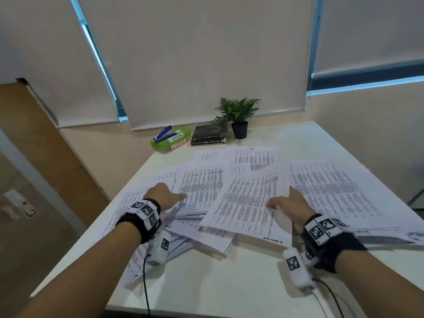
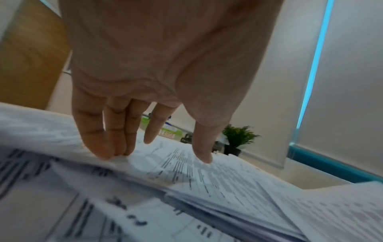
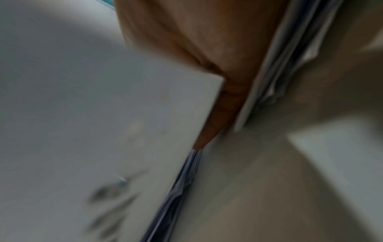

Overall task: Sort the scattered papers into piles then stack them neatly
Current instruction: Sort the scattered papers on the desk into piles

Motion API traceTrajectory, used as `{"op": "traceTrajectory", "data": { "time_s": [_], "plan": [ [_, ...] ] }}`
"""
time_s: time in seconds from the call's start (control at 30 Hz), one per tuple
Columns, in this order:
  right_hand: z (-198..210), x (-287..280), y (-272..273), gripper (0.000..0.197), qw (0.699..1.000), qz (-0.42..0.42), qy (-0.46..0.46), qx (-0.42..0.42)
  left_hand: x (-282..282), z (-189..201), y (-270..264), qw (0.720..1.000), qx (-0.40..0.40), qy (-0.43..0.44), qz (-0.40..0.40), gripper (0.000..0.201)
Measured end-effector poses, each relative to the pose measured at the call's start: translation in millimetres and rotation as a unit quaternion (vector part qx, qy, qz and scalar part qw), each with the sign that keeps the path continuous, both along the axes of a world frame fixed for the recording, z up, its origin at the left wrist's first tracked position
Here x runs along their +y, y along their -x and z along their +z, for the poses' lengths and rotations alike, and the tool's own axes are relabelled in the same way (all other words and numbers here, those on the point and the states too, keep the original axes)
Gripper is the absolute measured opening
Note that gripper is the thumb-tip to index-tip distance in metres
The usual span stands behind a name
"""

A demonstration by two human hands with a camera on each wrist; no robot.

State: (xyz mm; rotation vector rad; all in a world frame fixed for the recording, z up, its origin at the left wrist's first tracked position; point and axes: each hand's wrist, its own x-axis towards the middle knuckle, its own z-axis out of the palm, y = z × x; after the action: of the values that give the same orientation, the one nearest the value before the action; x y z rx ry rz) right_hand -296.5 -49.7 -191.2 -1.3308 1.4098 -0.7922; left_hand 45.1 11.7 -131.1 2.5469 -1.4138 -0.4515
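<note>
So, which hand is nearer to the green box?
Left. The left hand lies on the papers below the green box; the right hand is farther right.

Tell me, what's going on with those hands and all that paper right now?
Left hand open, fingers flat on the papers. Right hand gripping the middle sheaf by its edge. Papers scattered, overlapping, no piles yet. Nothing in the way.

The word "LARGE" is printed in black on a white label on top of the green box point(image 1: 171, 140). The same word, "LARGE", is repeated in red on the box's front face. Title lettering is present on the spines of the two stacked black books point(image 1: 209, 135), but it is too small to be read. Dense print covers the scattered papers point(image 1: 250, 198); none is legible.
</note>
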Motion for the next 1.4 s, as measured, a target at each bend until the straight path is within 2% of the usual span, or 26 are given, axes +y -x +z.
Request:
{"op": "traceTrajectory", "data": {
  "time_s": [0.07,0.27,0.5,0.57,0.6,0.67,0.77,0.83,0.87,0.93,1.0,1.03,1.07,1.1,1.13,1.23,1.3,1.4],
  "plan": [
    [2.2,4.1,-1.9,0.022,1.0,0.012,0.01,0.003,-11.1,-3.4,-3.9,0.998,0.013,-0.056,0.002,0.068],
    [14.2,19.2,-3.3,0.014,0.997,0.068,0.027,0.016,-33.2,-9.7,1.8,0.996,0.002,-0.089,0.012,0.074],
    [19.1,25.0,-2.6,0.017,0.996,0.088,0.023,0.01,-43.2,-18.3,4.0,0.984,0.158,0.025,0.084,0.058],
    [20.2,26.4,-2.0,0.014,0.995,0.093,0.025,0.012,-41.4,-12.5,9.6,0.984,0.128,0.099,0.077,0.067],
    [20.2,26.6,-1.6,0.009,0.995,0.096,0.026,0.015,-40.8,-6.2,10.1,0.982,0.095,0.147,0.066,0.062],
    [18.2,25.1,-1.2,0.019,0.994,0.106,0.021,0.016,-36.9,15.5,10.4,0.959,0.067,0.267,0.061,0.044],
    [18.3,25.3,-2.6,0.037,0.992,0.12,0.017,0.019,-27.0,51.4,11.2,0.879,0.168,0.437,0.093,0.029],
    [19.4,24.9,-3.9,0.042,0.991,0.133,0.021,0.01,-17.7,68.0,14.5,0.839,0.269,0.468,0.075,0.027],
    [21.7,25.8,-4.9,0.045,0.991,0.133,0.016,0.002,-11.8,71.3,18.5,0.837,0.311,0.446,0.063,0.028],
    [23.7,26.2,-7.8,0.042,0.993,0.119,0.0,-0.027,-2.3,64.1,27.2,0.856,0.371,0.357,0.041,0.035],
    [23.5,27.0,-15.9,0.03,0.992,0.1,-0.022,-0.076,2.9,37.2,28.4,0.89,0.365,0.271,0.026,0.053],
    [25.7,28.6,-21.9,0.028,0.991,0.077,-0.032,-0.104,6.9,23.6,29.3,0.904,0.359,0.23,0.017,0.076],
    [28.5,30.4,-27.9,0.039,0.99,0.054,-0.045,-0.118,8.4,5.3,27.5,0.919,0.345,0.191,0.008,0.103],
    [32.0,32.4,-33.5,0.054,0.989,0.028,-0.063,-0.132,11.6,-8.2,28.7,0.933,0.329,0.148,0.001,0.12],
    [35.3,33.9,-38.9,0.066,0.987,0.013,-0.076,-0.144,13.2,-19.0,30.0,0.944,0.312,0.112,-0.005,0.118],
    [25.9,30.7,-48.0,0.089,0.993,0.025,-0.033,-0.114,17.6,-30.8,27.1,0.97,0.228,0.08,-0.031,0.061],
    [11.0,26.7,-49.0,0.094,0.998,0.046,-0.008,-0.048,22.7,-18.3,7.2,0.987,0.127,0.094,-0.028,0.053],
    [8.8,30.2,-49.2,0.07,0.998,0.058,-0.001,-0.027,28.6,-4.5,-68.5,0.996,-0.049,0.056,0.048,0.063]
  ]
}}
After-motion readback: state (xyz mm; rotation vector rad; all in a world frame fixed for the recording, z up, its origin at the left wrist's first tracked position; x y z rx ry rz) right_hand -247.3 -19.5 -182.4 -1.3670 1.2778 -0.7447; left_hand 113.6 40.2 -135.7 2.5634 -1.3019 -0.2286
